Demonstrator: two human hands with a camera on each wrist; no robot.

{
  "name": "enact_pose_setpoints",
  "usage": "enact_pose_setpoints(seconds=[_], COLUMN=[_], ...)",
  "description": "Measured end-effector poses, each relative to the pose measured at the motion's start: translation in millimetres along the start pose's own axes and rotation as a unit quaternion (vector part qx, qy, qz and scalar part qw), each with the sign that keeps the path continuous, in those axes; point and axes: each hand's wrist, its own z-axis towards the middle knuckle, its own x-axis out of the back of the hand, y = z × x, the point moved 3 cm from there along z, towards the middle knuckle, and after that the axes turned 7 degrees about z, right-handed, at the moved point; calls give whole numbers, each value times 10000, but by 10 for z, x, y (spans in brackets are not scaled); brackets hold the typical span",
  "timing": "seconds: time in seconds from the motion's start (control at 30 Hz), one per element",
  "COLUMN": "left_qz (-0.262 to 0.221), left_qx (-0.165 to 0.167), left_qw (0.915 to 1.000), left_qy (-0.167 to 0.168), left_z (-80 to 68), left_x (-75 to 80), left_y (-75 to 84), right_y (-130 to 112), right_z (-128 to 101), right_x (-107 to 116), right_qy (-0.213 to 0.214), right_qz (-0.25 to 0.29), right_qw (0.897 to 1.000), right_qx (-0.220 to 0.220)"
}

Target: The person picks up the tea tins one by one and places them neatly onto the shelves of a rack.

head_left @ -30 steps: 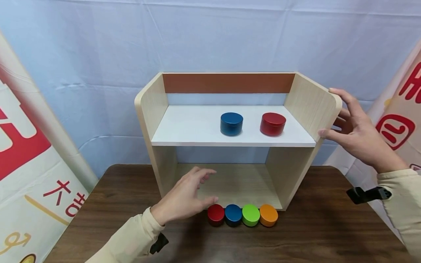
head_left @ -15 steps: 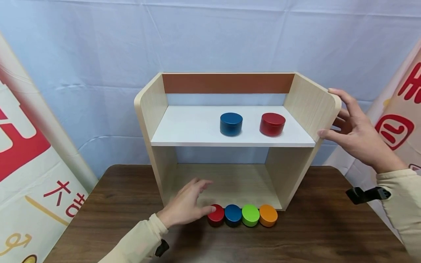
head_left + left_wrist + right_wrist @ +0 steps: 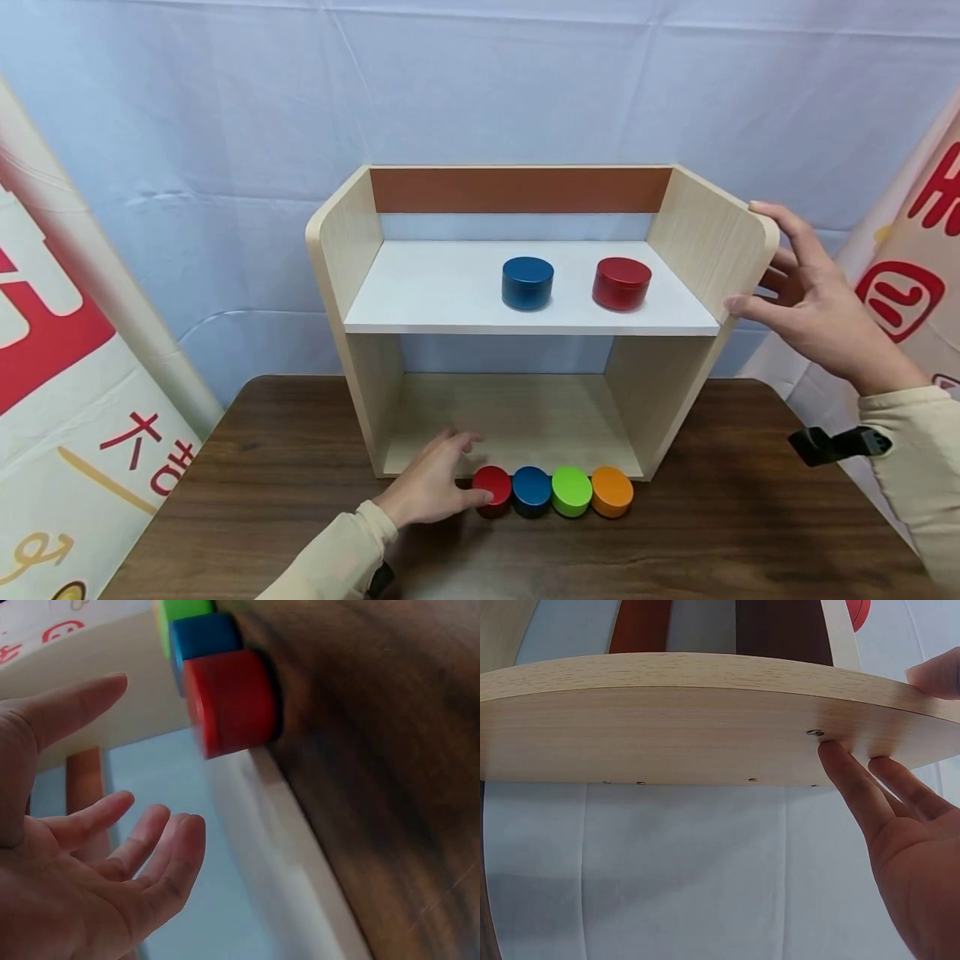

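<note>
My left hand (image 3: 431,482), thumb and fingers spread, hovers at the left end of a row of small round tins on the table. Its thumb overlaps the red tin (image 3: 492,492) in the head view; the left wrist view shows a gap between the fingers and that red tin (image 3: 232,701). To the right stand the blue tin (image 3: 532,492), green tin (image 3: 572,492) and orange tin (image 3: 612,492). My right hand (image 3: 832,312) grips the right side panel (image 3: 716,233) of a two-tier wooden shelf, thumb at the front edge, fingertips on the outer face (image 3: 705,735).
Another blue tin (image 3: 527,283) and another red tin (image 3: 622,284) stand on the white upper board (image 3: 435,287). The pale lower board (image 3: 510,417) lies behind the row. Dark wooden table (image 3: 285,467) surrounds the shelf, and a light blue cloth (image 3: 525,83) hangs behind.
My left hand has come down and a little right, its thumb moving onto the red tin's outline in the head view. My right hand, the shelf and the tins stay where they were.
</note>
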Motion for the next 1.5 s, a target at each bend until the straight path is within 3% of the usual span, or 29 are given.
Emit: enact_pose_setpoints(seconds=[0.5, 1.5], left_qz=[137, 156], left_qx=[56, 95], left_qw=[9996, 9993], left_qy=[-224, -314], left_z=[28, 104], left_x=[-270, -418], left_y=[-83, -109], right_y=[2, 5], right_z=[3, -4], right_x=[-3, 1], right_qy=[33, -7], right_qz=[-28, -8], right_qw=[10000, 10000], right_qx=[-64, 37])
